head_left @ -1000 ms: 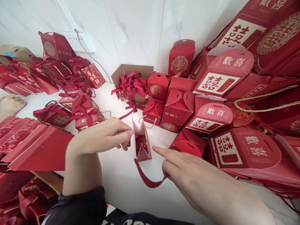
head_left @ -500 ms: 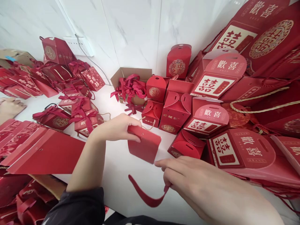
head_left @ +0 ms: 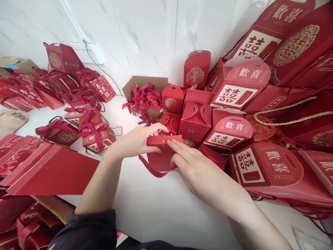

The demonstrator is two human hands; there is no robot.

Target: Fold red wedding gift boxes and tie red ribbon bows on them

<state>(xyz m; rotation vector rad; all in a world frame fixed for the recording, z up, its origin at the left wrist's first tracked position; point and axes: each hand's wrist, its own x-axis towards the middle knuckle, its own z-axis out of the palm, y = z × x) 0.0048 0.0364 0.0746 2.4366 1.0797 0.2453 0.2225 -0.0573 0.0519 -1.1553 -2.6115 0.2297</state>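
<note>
A small red gift box (head_left: 161, 156) is held up just above the white table (head_left: 161, 208), in the middle of the view. My left hand (head_left: 137, 140) grips its top left edge, fingers closed on the folded flap. My right hand (head_left: 194, 166) pinches the box's right side, its forefinger resting on the top flap. A dark red ribbon (head_left: 149, 168) loops out from under the box to the left.
Finished red boxes (head_left: 195, 121) are stacked at the right and back right. A cardboard box of red ribbons (head_left: 144, 95) stands by the wall. Ribbon-tied boxes (head_left: 91, 130) and flat red blanks (head_left: 49, 170) lie at the left. Another person's foot (head_left: 10, 119) shows at far left.
The box was open and upright, then turned on its side and closed. My right hand rose from the table, bringing the ribbon up, and now touches the box.
</note>
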